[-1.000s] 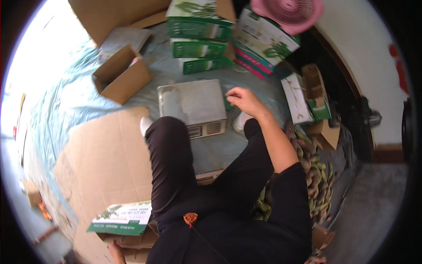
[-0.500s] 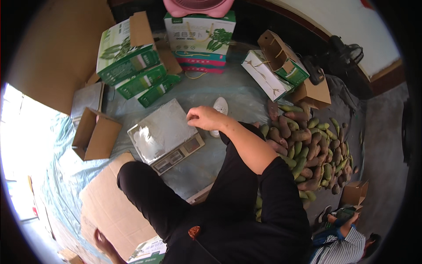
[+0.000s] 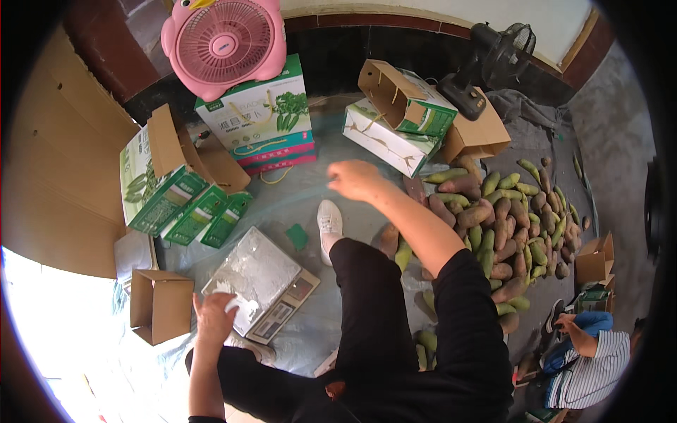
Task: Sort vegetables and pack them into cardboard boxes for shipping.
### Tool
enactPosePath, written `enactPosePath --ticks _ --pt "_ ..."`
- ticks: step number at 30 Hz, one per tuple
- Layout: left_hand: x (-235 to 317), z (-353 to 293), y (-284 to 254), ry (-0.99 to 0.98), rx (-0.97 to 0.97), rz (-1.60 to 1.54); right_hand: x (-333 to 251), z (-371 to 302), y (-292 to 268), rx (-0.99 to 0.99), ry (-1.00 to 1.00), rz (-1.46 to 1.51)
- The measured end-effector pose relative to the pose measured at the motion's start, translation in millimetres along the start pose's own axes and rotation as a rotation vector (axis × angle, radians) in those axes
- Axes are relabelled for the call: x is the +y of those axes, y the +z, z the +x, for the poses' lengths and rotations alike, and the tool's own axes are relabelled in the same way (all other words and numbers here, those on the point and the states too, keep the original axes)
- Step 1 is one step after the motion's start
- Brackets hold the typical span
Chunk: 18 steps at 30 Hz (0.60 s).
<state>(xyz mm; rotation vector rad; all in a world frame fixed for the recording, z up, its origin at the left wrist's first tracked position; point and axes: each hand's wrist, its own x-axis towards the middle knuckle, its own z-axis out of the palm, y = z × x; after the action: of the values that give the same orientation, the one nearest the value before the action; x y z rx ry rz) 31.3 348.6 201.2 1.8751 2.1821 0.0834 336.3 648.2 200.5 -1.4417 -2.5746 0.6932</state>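
Observation:
My left hand [image 3: 215, 315] hovers at the near left corner of a flat metal-topped digital scale [image 3: 257, 278], its thumb and fingers apart and nothing in it. Whether it touches the scale I cannot tell. My right hand [image 3: 354, 180] is held out above the floor, beyond my white shoe [image 3: 329, 220]. Its fingers are curled together, and no object shows in them. To the right of that arm spreads a big heap of green and reddish-brown root vegetables [image 3: 504, 233]. A small green scrap [image 3: 297, 237] lies between the scale and my shoe.
Green-and-white cartons [image 3: 169, 190] lean at the left, above an open brown box [image 3: 162, 304]. A pink fan [image 3: 227, 44] tops a carton stack [image 3: 268, 116]. More cartons [image 3: 402, 116] and a black fan [image 3: 469, 84] stand behind the heap. Another person [image 3: 589, 363] sits at lower right.
My left hand has come up from the lower left to the scale. My right hand has moved from the scale's right edge out past my shoe. The view has shifted, showing more of the pink fan.

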Motion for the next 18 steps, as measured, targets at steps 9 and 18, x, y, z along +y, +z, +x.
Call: enactPosePath --ticks 9,18 --pt "-40.5 0.5 43.8 -0.218 -0.295 0.034 176.1 76.0 -20.4 0.174 0.552 -0.501" --pt "-32.6 28.0 47.5 -0.295 -0.408 -0.037 208.3 121.4 -42.8 0.071 0.762 -0.603"
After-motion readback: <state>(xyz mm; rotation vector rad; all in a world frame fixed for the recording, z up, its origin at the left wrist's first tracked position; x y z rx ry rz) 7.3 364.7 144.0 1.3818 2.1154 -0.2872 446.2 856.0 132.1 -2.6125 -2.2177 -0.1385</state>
